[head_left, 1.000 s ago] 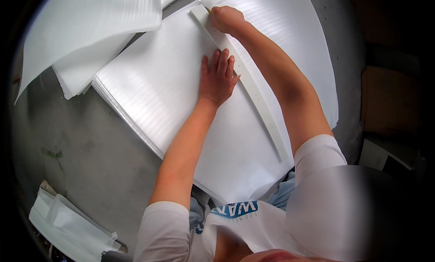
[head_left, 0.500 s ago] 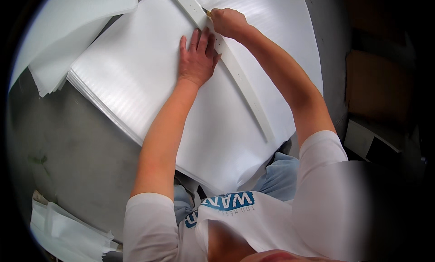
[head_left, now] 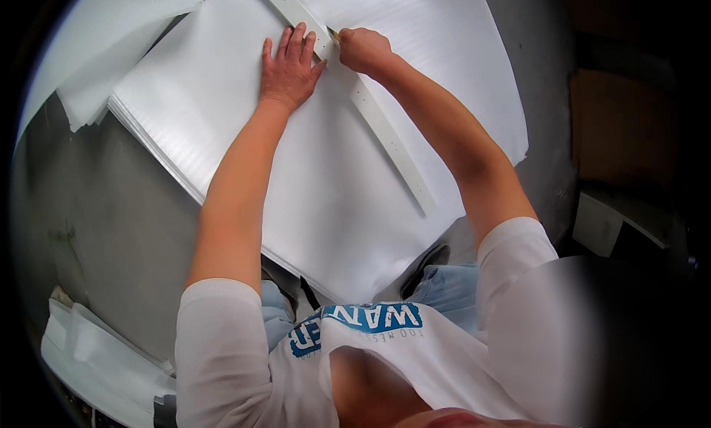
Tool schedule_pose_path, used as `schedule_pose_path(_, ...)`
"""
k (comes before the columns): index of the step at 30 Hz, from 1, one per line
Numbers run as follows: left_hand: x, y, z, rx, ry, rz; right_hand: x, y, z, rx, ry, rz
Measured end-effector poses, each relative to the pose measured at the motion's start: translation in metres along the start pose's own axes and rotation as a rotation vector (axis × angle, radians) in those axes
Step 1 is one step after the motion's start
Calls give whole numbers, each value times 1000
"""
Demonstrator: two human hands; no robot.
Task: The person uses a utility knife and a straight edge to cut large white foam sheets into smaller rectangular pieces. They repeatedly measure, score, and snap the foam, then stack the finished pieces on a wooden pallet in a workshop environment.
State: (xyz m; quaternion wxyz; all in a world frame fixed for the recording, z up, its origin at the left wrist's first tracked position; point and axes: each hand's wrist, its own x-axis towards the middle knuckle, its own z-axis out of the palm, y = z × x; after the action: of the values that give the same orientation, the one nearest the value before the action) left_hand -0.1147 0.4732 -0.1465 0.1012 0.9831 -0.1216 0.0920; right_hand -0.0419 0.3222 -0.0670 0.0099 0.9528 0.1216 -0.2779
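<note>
A long, narrow white straightedge (head_left: pixel 379 124) with small holes lies diagonally across a stack of thin, translucent white sheets (head_left: pixel 215 95). My left hand (head_left: pixel 289 74) rests on the top sheet, fingers stretched and spread, fingertips reaching onto the straightedge. On the straightedge's right side, my right hand (head_left: pixel 364 50) is closed in a fist around a thin yellowish cutting knife (head_left: pixel 335 35). Only the knife's front end shows, beside the straightedge's edge; my fingers hide the rest of it.
More white sheets (head_left: pixel 111 50) hang with curled edges at the upper left. Another bundle of sheets (head_left: pixel 96 361) lies at the lower left on the grey floor (head_left: pixel 126 228). Brown cardboard (head_left: pixel 622 132) and a white box-like object (head_left: pixel 598 224) stand at the right.
My right hand has drawn the knife toward me along the straightedge. My left hand has shifted up and left, farther along it. The whole view has moved slightly.
</note>
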Motion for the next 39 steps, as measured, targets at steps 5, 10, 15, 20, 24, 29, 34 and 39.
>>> schedule_pose_path(5,-9,12,-8,48,16,-67,0,1,-4,26,3,-14)
schedule_pose_path(10,-53,106,-26,-180,77,-114,-1,10,1,89,17,17)
schedule_pose_path(15,-87,168,-15,-240,66,-212,4,15,11,89,196,-150)
schedule_pose_path(20,-89,177,-11,-165,107,-201,22,35,16,-116,79,-293)
schedule_pose_path(24,-93,180,-11,-112,48,-240,19,40,35,20,104,-218)
schedule_pose_path(29,-98,170,1,-106,-113,-367,-30,37,49,-69,-164,-63)
schedule_pose_path(34,-93,175,4,-116,-98,-348,-54,47,40,-57,-165,-9)
schedule_pose_path(39,-91,175,8,-114,-80,-326,-54,58,56,16,-143,-53)
